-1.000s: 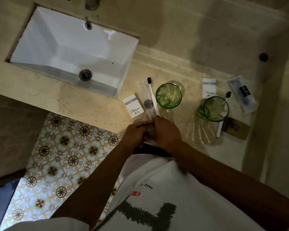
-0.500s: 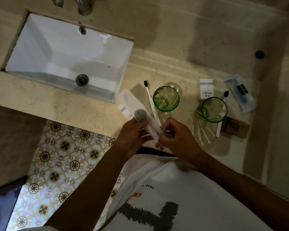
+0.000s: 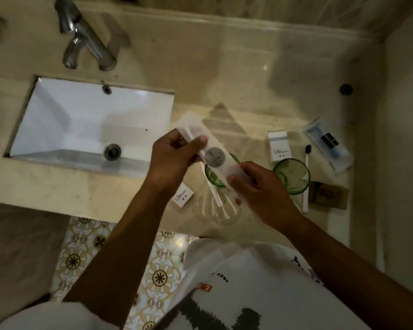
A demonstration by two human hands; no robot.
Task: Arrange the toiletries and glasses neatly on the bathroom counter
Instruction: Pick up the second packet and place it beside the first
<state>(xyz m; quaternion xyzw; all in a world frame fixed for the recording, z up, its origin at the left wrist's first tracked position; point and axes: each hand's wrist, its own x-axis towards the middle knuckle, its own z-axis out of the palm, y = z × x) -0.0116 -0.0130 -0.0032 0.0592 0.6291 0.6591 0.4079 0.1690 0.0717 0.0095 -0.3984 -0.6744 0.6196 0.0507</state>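
Translucent white plastic, long and flat, makes the toothbrush wrapper (image 3: 212, 153) that both hands hold above the beige marble surface (image 3: 57, 186). The left hand (image 3: 174, 158) has its fingers curled, and its thumb presses on the upper end of the wrapper. The right hand (image 3: 260, 189) pinches the lower end between the thumb and the bent fingers. The long axis of the wrapper runs slanted, from the left hand, far and to the left, down to the right hand, near and to the right; a round grey sticker (image 3: 215, 157) sits between the two grips. Under the hands stands a green ribbed drinking glass (image 3: 212, 177) with a white toothbrush (image 3: 215, 196) beside it. Right of the right hand stands a second green glass (image 3: 291, 175). Below the left wrist lies a small white box (image 3: 183, 195).
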